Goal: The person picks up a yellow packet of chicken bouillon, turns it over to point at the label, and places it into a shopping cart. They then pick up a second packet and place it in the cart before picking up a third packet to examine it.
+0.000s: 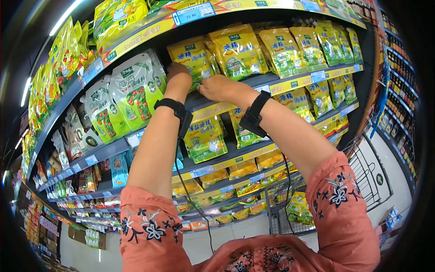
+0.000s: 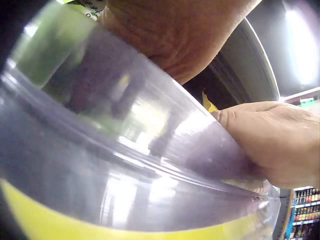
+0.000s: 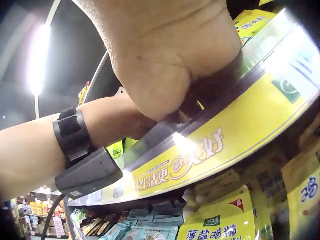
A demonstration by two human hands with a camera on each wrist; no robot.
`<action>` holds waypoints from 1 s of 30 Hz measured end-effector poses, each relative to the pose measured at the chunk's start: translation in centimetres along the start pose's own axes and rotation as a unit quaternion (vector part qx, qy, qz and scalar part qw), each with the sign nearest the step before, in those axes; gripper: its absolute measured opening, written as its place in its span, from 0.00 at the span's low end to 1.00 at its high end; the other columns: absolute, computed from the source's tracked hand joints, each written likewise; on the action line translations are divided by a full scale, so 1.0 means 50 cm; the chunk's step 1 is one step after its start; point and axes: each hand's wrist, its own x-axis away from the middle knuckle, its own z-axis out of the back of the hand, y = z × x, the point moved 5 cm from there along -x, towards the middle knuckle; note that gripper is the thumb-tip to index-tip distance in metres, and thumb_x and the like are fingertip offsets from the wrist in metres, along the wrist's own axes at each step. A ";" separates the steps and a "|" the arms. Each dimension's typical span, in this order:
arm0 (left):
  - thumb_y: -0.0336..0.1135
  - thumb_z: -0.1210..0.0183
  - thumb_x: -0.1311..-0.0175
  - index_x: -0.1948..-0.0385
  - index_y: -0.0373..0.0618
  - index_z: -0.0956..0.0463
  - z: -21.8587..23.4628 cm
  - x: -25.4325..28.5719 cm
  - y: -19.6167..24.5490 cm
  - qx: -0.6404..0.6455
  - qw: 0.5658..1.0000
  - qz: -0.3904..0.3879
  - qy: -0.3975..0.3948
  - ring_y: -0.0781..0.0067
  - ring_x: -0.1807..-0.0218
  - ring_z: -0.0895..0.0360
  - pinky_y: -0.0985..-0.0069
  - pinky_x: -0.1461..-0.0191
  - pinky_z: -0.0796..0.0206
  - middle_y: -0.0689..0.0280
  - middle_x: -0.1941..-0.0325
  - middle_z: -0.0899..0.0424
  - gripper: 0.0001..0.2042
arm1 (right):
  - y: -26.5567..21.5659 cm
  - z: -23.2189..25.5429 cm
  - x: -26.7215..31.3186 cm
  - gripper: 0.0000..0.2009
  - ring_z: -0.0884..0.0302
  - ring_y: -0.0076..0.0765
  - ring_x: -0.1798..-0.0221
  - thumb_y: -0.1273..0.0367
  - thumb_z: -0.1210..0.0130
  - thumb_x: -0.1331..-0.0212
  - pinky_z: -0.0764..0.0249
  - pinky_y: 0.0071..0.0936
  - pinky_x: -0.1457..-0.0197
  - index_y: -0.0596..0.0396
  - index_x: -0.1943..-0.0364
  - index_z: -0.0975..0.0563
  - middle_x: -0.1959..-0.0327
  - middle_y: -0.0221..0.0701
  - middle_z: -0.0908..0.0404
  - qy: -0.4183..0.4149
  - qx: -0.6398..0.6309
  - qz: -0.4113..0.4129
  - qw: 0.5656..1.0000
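Both hands are at a yellow-and-green bag of chicken seasoning (image 1: 194,54) standing at the front of the upper shelf. My left hand (image 1: 180,80) grips its left side, the fingertips hidden against the bag. At the bag's lower right corner, my right hand (image 1: 223,89) pinches the edge with bent fingers. In the left wrist view a small yellow corner shows beside the right hand (image 2: 272,137). From the right wrist, the right palm (image 3: 165,65) hangs over the shelf's yellow label strip (image 3: 200,155), and the bag is mostly hidden behind it.
Similar yellow bags (image 1: 239,51) stand close on the right. White-and-green pouches (image 1: 136,90) stand to the left. A shelf lip with price labels (image 1: 213,110) runs below the hands, and another shelf (image 1: 195,16) overhangs them. A wire cart (image 1: 277,204) holding bags stands low on the right.
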 end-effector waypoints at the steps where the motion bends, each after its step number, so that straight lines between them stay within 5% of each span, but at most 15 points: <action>1: 0.39 0.35 0.41 0.43 0.36 0.35 0.004 0.009 0.001 -0.003 0.999 -0.024 0.024 0.46 0.38 0.25 0.59 0.42 0.25 0.46 0.39 0.28 0.28 | 0.005 -0.003 -0.003 0.21 0.20 0.64 0.56 0.58 0.55 0.32 0.27 0.51 0.47 0.64 0.64 0.18 0.62 0.56 0.18 0.005 0.005 0.008 1.000; 5: 0.33 0.37 0.43 0.50 0.38 0.29 0.045 0.082 0.012 -0.037 0.964 -0.212 0.158 0.44 0.41 0.23 0.57 0.48 0.24 0.47 0.42 0.27 0.19 | 0.007 0.004 0.006 0.21 0.19 0.63 0.56 0.59 0.55 0.34 0.25 0.51 0.47 0.64 0.66 0.17 0.63 0.56 0.17 0.052 -0.007 0.009 0.999; 8: 0.29 0.41 0.43 0.56 0.40 0.24 0.079 0.135 0.033 -0.015 0.949 -0.284 0.132 0.44 0.46 0.20 0.57 0.50 0.25 0.44 0.47 0.22 0.13 | -0.001 0.014 0.017 0.16 0.19 0.63 0.57 0.63 0.52 0.37 0.24 0.51 0.50 0.62 0.67 0.18 0.65 0.55 0.17 0.070 -0.007 0.039 0.997; 11: 0.30 0.45 0.40 0.59 0.41 0.20 0.043 0.115 0.027 0.011 0.955 -0.295 -0.017 0.43 0.49 0.19 0.55 0.48 0.26 0.42 0.52 0.19 0.10 | -0.004 0.020 0.026 0.12 0.19 0.63 0.59 0.68 0.51 0.40 0.24 0.51 0.52 0.61 0.65 0.18 0.66 0.54 0.18 0.108 -0.004 0.042 0.993; 14: 0.33 0.49 0.38 0.60 0.39 0.18 0.018 0.108 0.029 0.002 0.941 -0.337 -0.039 0.41 0.50 0.20 0.55 0.45 0.28 0.42 0.56 0.17 0.12 | -0.035 0.055 0.071 0.11 0.19 0.62 0.59 0.71 0.52 0.41 0.24 0.51 0.52 0.59 0.61 0.19 0.66 0.54 0.18 0.145 -0.045 0.093 0.984; 17: 0.38 0.49 0.35 0.52 0.42 0.19 0.015 0.099 0.037 -0.017 0.943 -0.312 -0.112 0.40 0.45 0.23 0.58 0.40 0.32 0.41 0.45 0.23 0.16 | -0.047 0.081 0.124 0.11 0.20 0.59 0.57 0.71 0.50 0.38 0.24 0.46 0.52 0.64 0.58 0.21 0.61 0.51 0.17 0.182 -0.066 0.120 0.974; 20: 0.39 0.49 0.34 0.48 0.40 0.20 0.000 0.080 0.025 -0.028 0.930 -0.347 -0.122 0.41 0.45 0.23 0.60 0.39 0.33 0.40 0.44 0.23 0.18 | -0.057 0.114 0.199 0.11 0.18 0.54 0.57 0.71 0.50 0.37 0.23 0.41 0.53 0.63 0.56 0.21 0.61 0.48 0.17 0.189 -0.127 0.112 0.967; 22: 0.39 0.48 0.34 0.47 0.35 0.22 0.004 0.088 0.022 -0.038 0.906 -0.398 -0.141 0.43 0.43 0.24 0.63 0.37 0.34 0.42 0.44 0.23 0.20 | -0.065 0.140 0.263 0.11 0.20 0.59 0.57 0.69 0.51 0.36 0.24 0.44 0.54 0.62 0.58 0.21 0.62 0.50 0.17 0.203 -0.162 0.099 0.960; 24: 0.40 0.48 0.32 0.46 0.35 0.22 0.026 0.109 0.020 0.004 0.915 -0.360 -0.182 0.45 0.41 0.25 0.65 0.36 0.35 0.44 0.43 0.22 0.20 | -0.055 0.154 0.327 0.11 0.19 0.57 0.58 0.69 0.50 0.35 0.23 0.42 0.54 0.61 0.57 0.21 0.63 0.49 0.18 0.192 -0.186 0.058 0.962; 29: 0.44 0.49 0.28 0.43 0.36 0.25 0.030 0.122 -0.004 0.059 0.920 -0.361 -0.140 0.57 0.38 0.25 0.69 0.33 0.38 0.51 0.41 0.20 0.21 | 0.020 0.167 0.481 0.11 0.19 0.51 0.63 0.68 0.49 0.35 0.24 0.38 0.59 0.60 0.57 0.20 0.67 0.46 0.17 0.182 -0.143 -0.020 0.973; 30: 0.44 0.49 0.28 0.42 0.37 0.25 0.028 0.118 -0.009 0.060 0.917 -0.369 -0.139 0.58 0.38 0.25 0.70 0.32 0.38 0.52 0.41 0.20 0.21 | 0.046 0.162 0.513 0.11 0.19 0.43 0.67 0.68 0.49 0.34 0.25 0.36 0.62 0.60 0.57 0.20 0.70 0.42 0.18 0.181 -0.136 -0.031 0.973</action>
